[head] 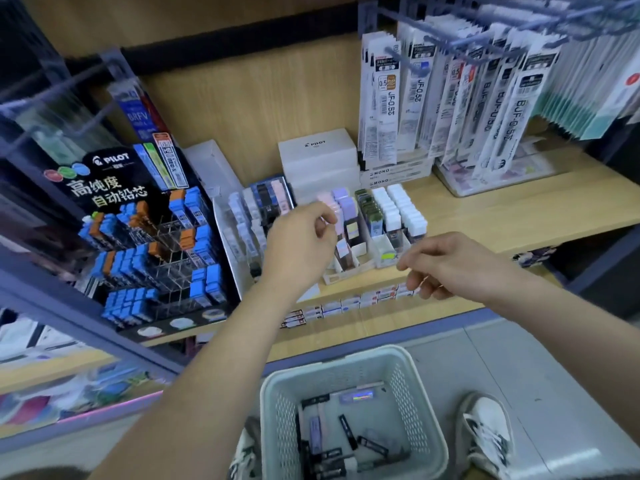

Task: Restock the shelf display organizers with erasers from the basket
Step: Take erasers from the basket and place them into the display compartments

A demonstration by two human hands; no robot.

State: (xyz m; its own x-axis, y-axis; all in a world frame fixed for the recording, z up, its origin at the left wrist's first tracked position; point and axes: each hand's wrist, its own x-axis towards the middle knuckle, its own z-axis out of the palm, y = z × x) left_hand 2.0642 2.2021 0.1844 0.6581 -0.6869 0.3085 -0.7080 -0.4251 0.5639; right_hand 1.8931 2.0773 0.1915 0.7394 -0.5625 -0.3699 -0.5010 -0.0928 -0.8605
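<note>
Head view: two hands up at the shelf (502, 209), one basket (273, 403) on the floor (536, 358) below both wrists.

Left hand (301, 247): fingers (323, 216) curled, thumb and index tips close together, right at the near end of the pink row (327, 199). Can't tell if they pinch an eraser or only touch the row; too blurred.

Right hand (446, 265): fingers (415, 282) loosely curled and pointing down, nothing seen in them, just in front of the organizer (384, 242) and above the shelf's front edge.

Organizer lanes, counted outward from the left fingers:
- 1 pink
- 1 purple (344, 202)
- 1 dark green (369, 209)
- 2 white (391, 209)

Front cells of the lanes, between the two hands, are partly unfilled. On the far side of the left fingers sit more pale rows and a dark tray; no count possible there.

Erasers in basket (348, 432): roughly eight, mostly dark sleeves, one lilac, one with a shiny label, loose on the bottom. Exact count lost to blur.

Behind the fingers: stack of white boxes (317, 157) against the back panel. Hanging refill packs (450, 109) overhang up beyond the right fingers. One lead display (138, 230) crowds the outer side of the left hand.

Open room: bare shelf wood outboard of the right fingers, and clear air between the hands. Two shoes (488, 434) flank the basket.
</note>
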